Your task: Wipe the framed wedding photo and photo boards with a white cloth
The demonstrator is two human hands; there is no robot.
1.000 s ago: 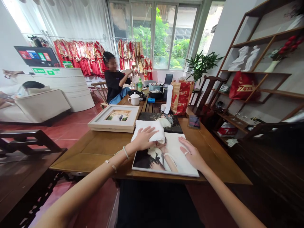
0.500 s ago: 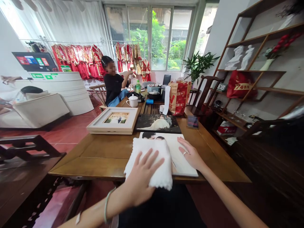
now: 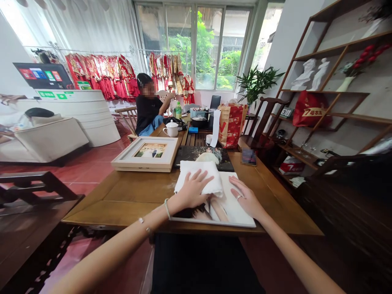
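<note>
My left hand (image 3: pixel 195 192) lies flat on a folded white cloth (image 3: pixel 200 164), fingers spread, pressing it on a photo panel (image 3: pixel 235 212). The cloth covers the panel's far left part and overlaps the dark photo panel (image 3: pixel 225 164) behind. Printed hair and skin show on the near part of the white panel. My right hand (image 3: pixel 247 200), with a ring on one finger, rests open on the panel's right edge. Its fingers are stretched out and nothing is in them.
A white picture frame (image 3: pixel 125 164) stands left on the wooden table (image 3: pixel 122 200). Farther back are a white lidded cup (image 3: pixel 171 130), a blue box (image 3: pixel 192 130) and a red paper bag (image 3: pixel 231 126). Another person (image 3: pixel 148 104) sits at the table's far left.
My left hand has slid the cloth away from me, from the panel's near left side to its far edge. My right hand has stayed in place.
</note>
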